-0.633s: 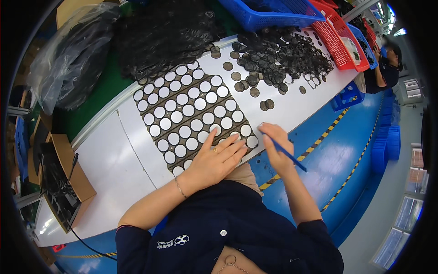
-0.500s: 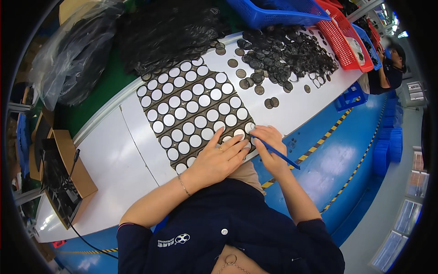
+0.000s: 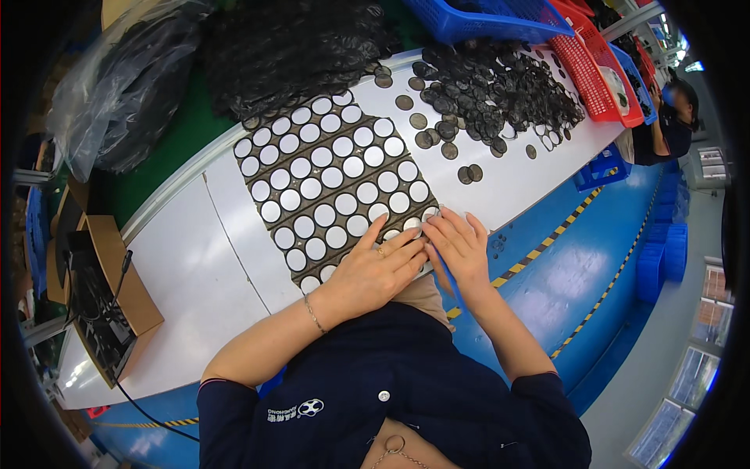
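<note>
A dark, flat sheet (image 3: 305,150) of round white discs (image 3: 332,178) lies under the loosely spread left hand (image 3: 375,277); at the sheet's near-right corner, the curled right hand (image 3: 462,254) holds a slender blue stick (image 3: 451,275).

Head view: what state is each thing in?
Sheet: laid flat.
Stick: held slantwise.
Left hand: spread, resting on sheet.
Right hand: closed around stick.
Discs: loose, mostly heaped.
Red basket: open-topped, part-filled.
Blue basket: open-topped.
Box: open, dark items inside.
Bag: crumpled.
</note>
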`<state>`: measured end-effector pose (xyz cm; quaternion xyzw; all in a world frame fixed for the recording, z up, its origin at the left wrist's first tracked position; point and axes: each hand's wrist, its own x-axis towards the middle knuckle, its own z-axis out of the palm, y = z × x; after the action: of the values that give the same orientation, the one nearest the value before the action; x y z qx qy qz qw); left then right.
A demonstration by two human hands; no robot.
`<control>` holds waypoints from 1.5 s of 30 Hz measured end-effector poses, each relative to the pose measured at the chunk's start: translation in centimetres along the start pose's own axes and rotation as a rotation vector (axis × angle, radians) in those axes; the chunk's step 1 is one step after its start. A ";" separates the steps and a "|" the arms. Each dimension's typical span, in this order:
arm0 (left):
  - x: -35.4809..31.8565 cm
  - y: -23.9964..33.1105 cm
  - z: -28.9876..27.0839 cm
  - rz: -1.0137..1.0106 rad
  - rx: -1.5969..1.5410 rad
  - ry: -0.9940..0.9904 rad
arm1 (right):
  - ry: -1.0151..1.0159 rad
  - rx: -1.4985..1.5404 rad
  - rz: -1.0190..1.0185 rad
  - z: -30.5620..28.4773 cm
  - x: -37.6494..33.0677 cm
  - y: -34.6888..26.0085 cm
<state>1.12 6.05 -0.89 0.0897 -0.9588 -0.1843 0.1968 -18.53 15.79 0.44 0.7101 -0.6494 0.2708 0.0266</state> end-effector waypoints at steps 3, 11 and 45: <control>0.1 -0.1 -0.1 0.019 0.007 -0.007 | 0.043 -0.125 -0.052 0.3 0.2 1.8; 0.3 -0.1 -0.4 -0.042 -0.003 0.120 | 0.130 0.490 0.374 -0.3 2.8 3.0; 0.8 -0.5 -1.1 -0.239 0.022 0.146 | 0.078 0.500 0.283 2.4 6.6 3.5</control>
<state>0.88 5.06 0.13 0.2187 -0.9263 -0.1890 0.2419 -20.94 8.37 0.07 0.5862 -0.6535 0.4505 -0.1623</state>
